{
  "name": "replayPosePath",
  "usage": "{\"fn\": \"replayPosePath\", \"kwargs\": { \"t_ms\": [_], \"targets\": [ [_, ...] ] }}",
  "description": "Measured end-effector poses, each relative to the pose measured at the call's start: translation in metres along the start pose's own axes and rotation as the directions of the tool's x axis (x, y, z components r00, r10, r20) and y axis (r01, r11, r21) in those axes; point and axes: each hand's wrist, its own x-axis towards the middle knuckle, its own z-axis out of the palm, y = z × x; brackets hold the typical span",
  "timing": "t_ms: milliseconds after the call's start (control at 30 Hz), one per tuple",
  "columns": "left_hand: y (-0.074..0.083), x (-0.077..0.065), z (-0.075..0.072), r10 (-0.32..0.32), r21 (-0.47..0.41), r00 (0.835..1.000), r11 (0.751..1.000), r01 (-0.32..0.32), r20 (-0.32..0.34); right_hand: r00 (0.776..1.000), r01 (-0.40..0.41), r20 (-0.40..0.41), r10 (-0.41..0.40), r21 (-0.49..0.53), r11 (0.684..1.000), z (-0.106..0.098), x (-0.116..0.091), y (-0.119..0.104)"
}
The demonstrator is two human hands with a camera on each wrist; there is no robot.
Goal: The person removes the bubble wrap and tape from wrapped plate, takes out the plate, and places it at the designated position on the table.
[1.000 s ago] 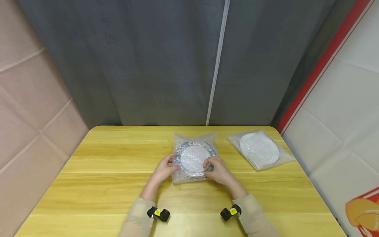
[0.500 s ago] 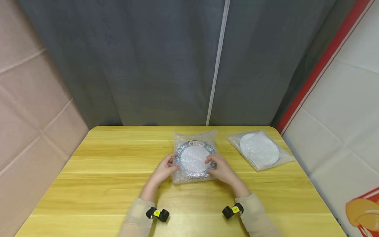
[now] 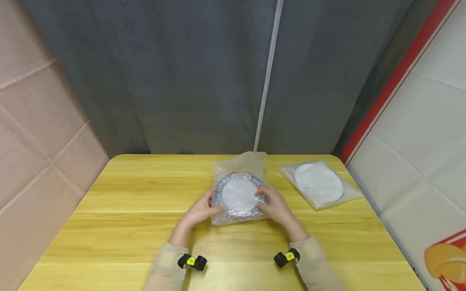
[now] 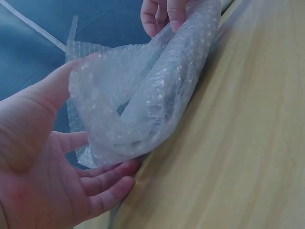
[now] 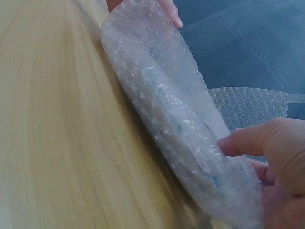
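A wrapped plate (image 3: pixel 239 195) sits at the middle of the counter (image 3: pixel 120 242), inside clear bubble wrap, its round white centre ringed by a patterned rim. At 12 o'clock on that rim is a reddish mark, too blurred to read. Beyond it, also at 12 o'clock, a loose flap of wrap (image 3: pixel 249 161) reaches past the line of the counter's far edge in the head view.

The left hand (image 3: pixel 199 207) grips the bag between 8 and 9 o'clock: its fingers are spread fairly wide, the thumb against the wrap on one side and the others curled round beneath, close to the counter. The right hand (image 3: pixel 274 205) holds the opposite edge between 3 and 4 o'clock, thumb pressed on the wrap and fingers bent round the far side, where they are partly hidden.

At 3 o'clock from this plate, well apart, a second wrapped plate (image 3: pixel 320 184) lies on the counter, its bag turned askew. Both sleeves (image 3: pixel 316 262) are tan, each with a black wrist device (image 3: pixel 287 257) bearing a yellow patch. A dark grey curtain (image 3: pixel 174 81) hangs at 12 o'clock behind the counter.
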Motion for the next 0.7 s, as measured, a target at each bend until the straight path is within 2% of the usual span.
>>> {"fn": "replayPosePath", "kwargs": {
  "t_ms": [200, 367, 533, 700],
  "targets": [
    [0.006, -0.002, -0.001, 0.057, 0.109, 0.996, 0.992, -0.065, 0.070, 1.000, -0.006, -0.026, 0.007, 0.027, 1.000, 0.001, 0.001, 0.004],
    [0.012, -0.005, -0.002, 0.058, 0.137, 0.989, 0.988, -0.077, 0.133, 0.999, 0.014, -0.031, -0.012, 0.044, 0.999, 0.001, 0.000, 0.008],
    [0.015, -0.008, -0.004, 0.048, 0.151, 0.988, 0.986, -0.071, 0.150, 0.999, 0.036, -0.023, -0.035, 0.067, 0.997, 0.000, 0.001, 0.010],
    [0.016, -0.010, -0.008, 0.055, 0.155, 0.989, 0.985, -0.077, 0.141, 1.000, 0.022, -0.013, -0.021, 0.093, 0.995, -0.003, 0.001, 0.011]
  ]
}}
